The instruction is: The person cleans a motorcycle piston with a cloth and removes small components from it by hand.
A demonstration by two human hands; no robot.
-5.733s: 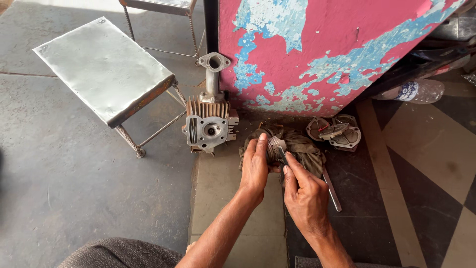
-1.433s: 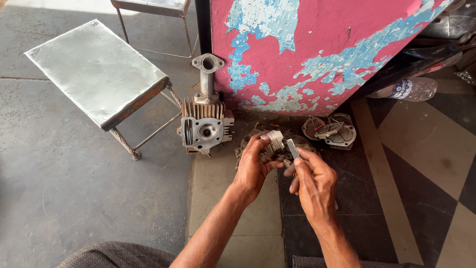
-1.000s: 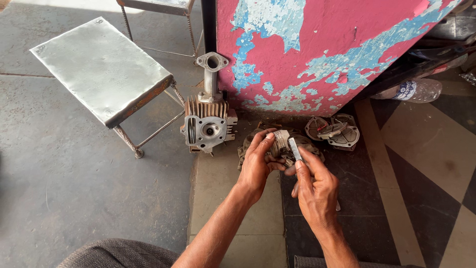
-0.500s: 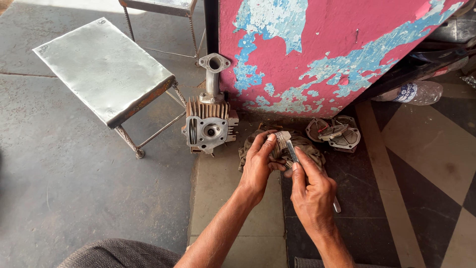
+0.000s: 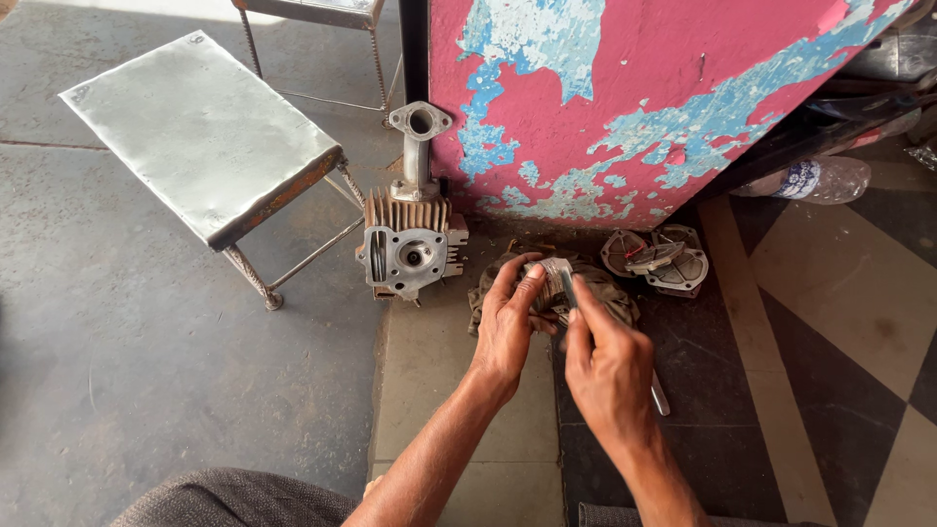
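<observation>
small metal part (image 5: 552,275), held over rag (image 5: 605,293)

Bare forearms, no sleeves, grey trousers (image 5: 244,500), perhaps coarse-woven fabric

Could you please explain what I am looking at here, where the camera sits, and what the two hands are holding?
There is no machine here: a person works with two bare hands, and the single camera is worn on their head, looking down at the floor.

The left hand holds a small pale metal part over a dirty rag. The right hand pinches a thin metal tool against that part; what looks like its other end shows below the hand.

On the floor stand a finned engine cylinder head with an upright pipe, and two round metal covers beside the rag. To the left is a metal stool; behind is a pink wall with peeling paint, and a plastic bottle to the right.
</observation>
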